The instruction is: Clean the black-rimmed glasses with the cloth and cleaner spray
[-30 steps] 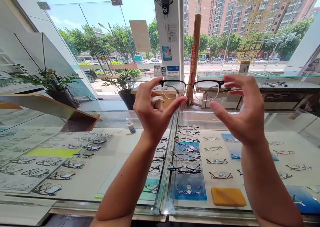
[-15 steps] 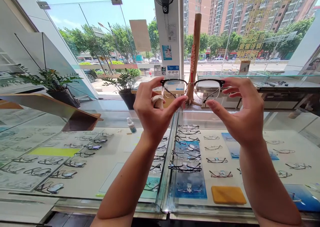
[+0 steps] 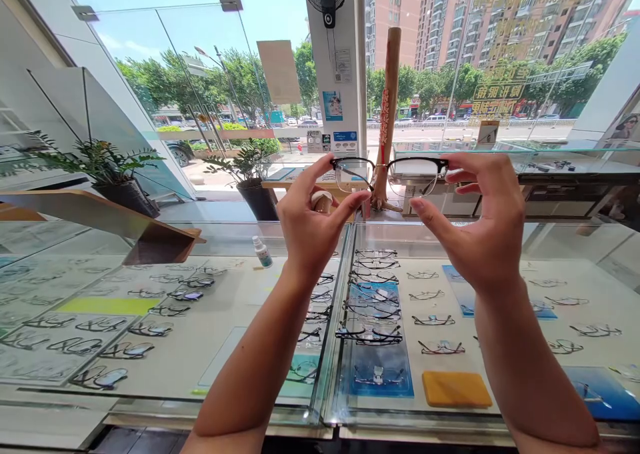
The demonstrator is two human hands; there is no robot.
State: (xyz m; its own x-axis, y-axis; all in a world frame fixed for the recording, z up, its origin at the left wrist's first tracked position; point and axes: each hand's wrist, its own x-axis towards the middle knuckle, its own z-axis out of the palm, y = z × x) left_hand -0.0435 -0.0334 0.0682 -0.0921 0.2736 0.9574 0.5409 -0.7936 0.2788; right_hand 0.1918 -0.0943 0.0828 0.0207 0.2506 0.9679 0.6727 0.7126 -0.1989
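A pair of eyeglasses (image 3: 413, 160) with a dark upper rim and clear lenses is held up above the glass counter. My left hand (image 3: 311, 224) pinches its left end between fingers and thumb. A crumpled off-white cloth (image 3: 321, 202) is tucked in the curled fingers of that same hand. At the other end, my right hand (image 3: 493, 224) grips the dark corner of the frame, its thumb below the right lens. The temples are mostly hidden.
Below is a glass display counter (image 3: 334, 374) with rows of spectacles (image 3: 375, 307) inside. A small white bottle (image 3: 261, 252) stands left of my left forearm. An orange-yellow block (image 3: 457, 389) lies near the front. Beyond rise a wooden post (image 3: 393, 81) and potted plants (image 3: 253, 174).
My left hand has shifted slightly right with its end of the eyeglasses, and the frame has turned a little. The right hand has barely moved, still gripping the frame.
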